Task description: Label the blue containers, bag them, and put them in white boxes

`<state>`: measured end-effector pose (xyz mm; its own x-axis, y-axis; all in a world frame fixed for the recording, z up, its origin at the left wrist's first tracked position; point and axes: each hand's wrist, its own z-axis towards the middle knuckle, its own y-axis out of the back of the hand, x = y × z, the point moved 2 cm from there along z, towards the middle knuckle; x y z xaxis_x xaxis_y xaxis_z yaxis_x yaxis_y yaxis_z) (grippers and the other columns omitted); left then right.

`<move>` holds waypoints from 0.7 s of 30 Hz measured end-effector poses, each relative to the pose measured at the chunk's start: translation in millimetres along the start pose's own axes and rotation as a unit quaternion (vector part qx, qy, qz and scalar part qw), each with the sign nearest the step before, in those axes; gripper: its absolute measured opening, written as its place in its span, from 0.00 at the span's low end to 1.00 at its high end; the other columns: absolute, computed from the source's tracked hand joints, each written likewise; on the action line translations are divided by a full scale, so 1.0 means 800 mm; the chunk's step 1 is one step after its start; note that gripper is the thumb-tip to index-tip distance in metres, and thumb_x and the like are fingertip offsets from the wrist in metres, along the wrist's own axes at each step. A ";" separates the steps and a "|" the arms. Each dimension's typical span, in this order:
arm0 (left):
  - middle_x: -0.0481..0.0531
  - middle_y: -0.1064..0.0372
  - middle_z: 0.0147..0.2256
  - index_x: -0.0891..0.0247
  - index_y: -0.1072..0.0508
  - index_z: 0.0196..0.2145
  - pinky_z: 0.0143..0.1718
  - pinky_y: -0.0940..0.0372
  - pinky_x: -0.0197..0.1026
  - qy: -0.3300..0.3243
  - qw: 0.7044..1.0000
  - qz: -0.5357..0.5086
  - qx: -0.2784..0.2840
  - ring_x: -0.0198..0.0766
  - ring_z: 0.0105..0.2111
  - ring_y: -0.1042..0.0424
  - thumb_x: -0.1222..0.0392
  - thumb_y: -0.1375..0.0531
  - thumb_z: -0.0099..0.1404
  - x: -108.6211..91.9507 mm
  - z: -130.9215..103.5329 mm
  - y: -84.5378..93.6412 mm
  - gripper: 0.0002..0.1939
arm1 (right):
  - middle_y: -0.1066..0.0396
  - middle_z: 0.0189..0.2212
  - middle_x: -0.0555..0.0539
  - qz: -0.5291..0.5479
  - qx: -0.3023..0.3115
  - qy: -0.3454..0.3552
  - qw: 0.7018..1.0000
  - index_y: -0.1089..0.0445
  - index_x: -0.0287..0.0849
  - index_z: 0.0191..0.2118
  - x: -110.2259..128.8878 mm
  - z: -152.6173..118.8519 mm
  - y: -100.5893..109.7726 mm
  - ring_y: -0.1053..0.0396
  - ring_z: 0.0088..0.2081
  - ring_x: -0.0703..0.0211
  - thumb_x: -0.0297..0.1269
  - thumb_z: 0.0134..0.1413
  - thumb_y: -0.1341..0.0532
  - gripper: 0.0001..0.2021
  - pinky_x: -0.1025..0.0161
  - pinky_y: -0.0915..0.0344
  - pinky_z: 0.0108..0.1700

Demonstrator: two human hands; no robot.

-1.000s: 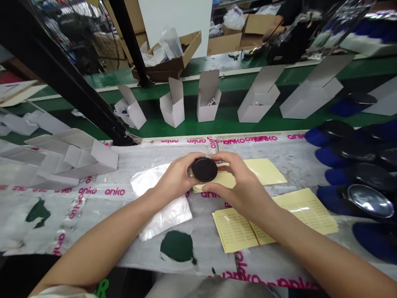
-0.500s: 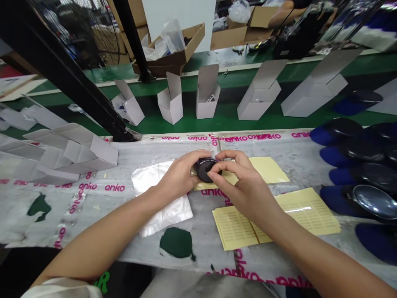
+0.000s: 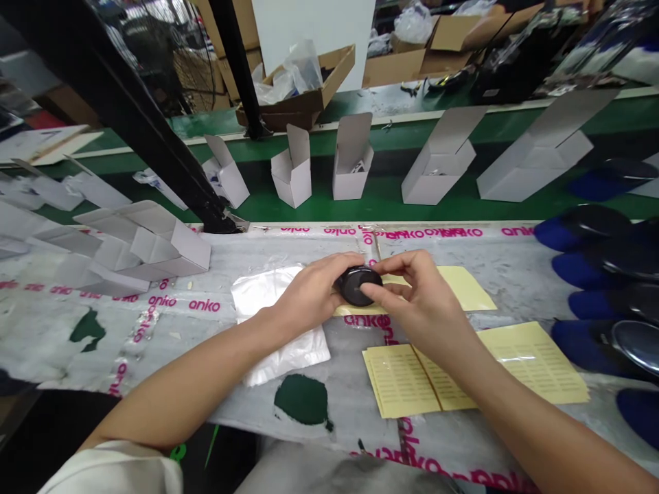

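My left hand point(image 3: 314, 291) is wrapped round a black round-headed device point(image 3: 354, 287), with the fingers along its far left edge. Its flat dark face is turned up toward me. My right hand point(image 3: 425, 295) is closed at the device's right side, thumb on the face and index finger by the rim. Whether a small piece lies under that thumb cannot be made out. Beneath the hands lies a yellow label sheet point(image 3: 471, 289). A stack of printed yellow label sheets point(image 3: 535, 363) sits nearer me, partly under my right forearm. White plastic bags point(image 3: 296, 353) lie under my left forearm.
Several blue-and-black devices point(image 3: 592, 271) line the right side. Open white boxes point(image 3: 353, 168) stand along the green belt point(image 3: 381, 206) beyond the table. More white boxes point(image 3: 185, 247) are at left, near a slanted black post point(image 3: 149, 137). A cardboard box point(image 3: 329, 86) stands behind.
My right thumb has shifted from near the middle of the device's face toward its right part, and the index finger has drawn back to the rim. The view has swung slightly left.
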<state>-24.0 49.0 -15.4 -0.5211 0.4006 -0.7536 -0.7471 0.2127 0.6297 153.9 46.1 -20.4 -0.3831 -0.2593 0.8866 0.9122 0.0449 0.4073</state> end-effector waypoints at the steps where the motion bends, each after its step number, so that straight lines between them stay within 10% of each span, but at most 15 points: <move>1: 0.54 0.29 0.59 0.55 0.32 0.57 0.58 0.33 0.51 0.006 1.000 0.008 0.013 0.46 0.58 0.28 0.70 0.39 0.65 -0.002 0.001 0.004 0.24 | 0.29 0.43 0.43 0.012 0.013 -0.009 1.000 0.38 0.48 0.45 -0.003 0.002 0.001 0.27 0.48 0.47 0.45 0.60 0.37 0.13 0.48 0.24 0.43; 6: 0.59 0.33 0.62 0.60 0.29 0.55 0.62 0.40 0.53 0.104 0.986 0.100 0.085 0.52 0.63 0.36 0.60 0.32 0.61 -0.007 -0.004 0.077 0.25 | 0.33 0.59 0.37 -0.137 0.107 0.150 0.973 0.43 0.48 0.64 -0.004 0.005 -0.009 0.33 0.59 0.39 0.44 0.61 0.37 0.28 0.38 0.32 0.58; 10: 0.53 0.26 0.40 0.62 0.25 0.39 0.41 0.34 0.46 0.236 0.948 0.176 0.119 0.47 0.41 0.27 0.52 0.33 0.58 0.012 -0.015 0.139 0.14 | 0.32 0.56 0.31 -0.269 0.031 0.252 0.929 0.39 0.41 0.62 0.017 -0.010 -0.020 0.34 0.59 0.35 0.32 0.64 0.42 0.21 0.36 0.33 0.57; 15: 0.51 0.31 0.38 0.61 0.25 0.37 0.41 0.37 0.44 0.155 0.961 0.176 0.144 0.44 0.40 0.31 0.59 0.34 0.57 0.035 -0.010 0.133 0.09 | 0.26 0.47 0.38 -0.267 0.164 0.428 0.848 0.30 0.39 0.51 0.057 -0.051 -0.044 0.30 0.51 0.45 0.24 0.62 0.44 0.14 0.45 0.33 0.56; 21: 0.51 0.34 0.36 0.62 0.25 0.32 0.43 0.36 0.44 0.116 0.969 0.152 0.155 0.43 0.39 0.32 0.62 0.40 0.64 0.037 -0.004 0.118 0.04 | 0.25 0.47 0.38 -0.282 0.228 0.432 0.826 0.28 0.35 0.52 0.055 -0.071 -0.066 0.31 0.51 0.45 0.24 0.62 0.45 0.15 0.44 0.36 0.57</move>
<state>-110.8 77.9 21.3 -0.8030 0.2838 -0.5241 -0.4032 0.3889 0.8284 97.1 -22.8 -15.7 -0.3022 -0.9455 0.1215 0.4004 -0.0102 0.9163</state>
